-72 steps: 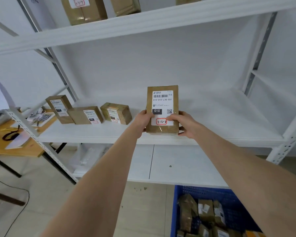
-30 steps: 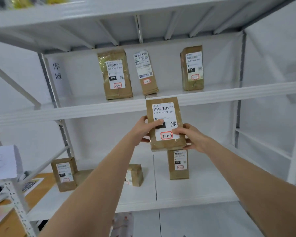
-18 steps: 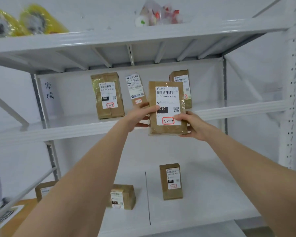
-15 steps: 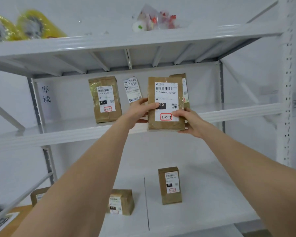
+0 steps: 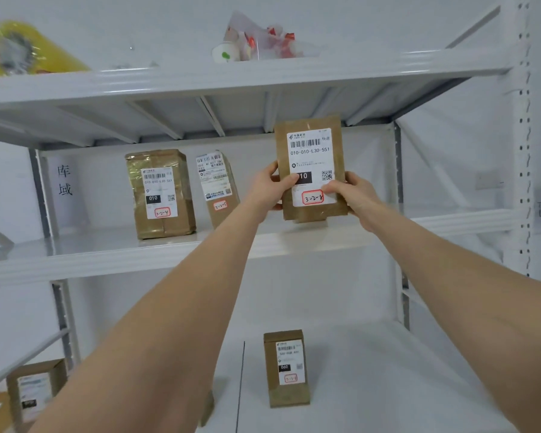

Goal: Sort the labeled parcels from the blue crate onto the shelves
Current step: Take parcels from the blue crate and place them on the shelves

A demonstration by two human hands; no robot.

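A brown parcel point(image 5: 310, 145) with a white label and a red-ringed handwritten mark stands upright just over the middle shelf point(image 5: 107, 245), held between both hands. My left hand point(image 5: 267, 187) grips its left edge with the thumb on the label. My right hand point(image 5: 353, 192) grips its right edge, thumb also on the label. Another parcel stood at this spot earlier and is now hidden behind the held one. Two labelled parcels stand to the left on the same shelf: a wide one point(image 5: 160, 193) and a narrow leaning one point(image 5: 216, 185). The blue crate is out of view.
The shelf below point(image 5: 388, 370) holds an upright parcel point(image 5: 286, 367) and another point(image 5: 33, 392) at the far left. On the top shelf point(image 5: 356, 70) lie a yellow wrapped bundle point(image 5: 16, 51) and a clear bag of small items point(image 5: 260, 39). A perforated white post point(image 5: 525, 151) stands at right.
Both hands have lifted the parcel from the lower shelf level to the middle shelf and moved it right, in front of the parcel at that spot. The view has tilted upward.
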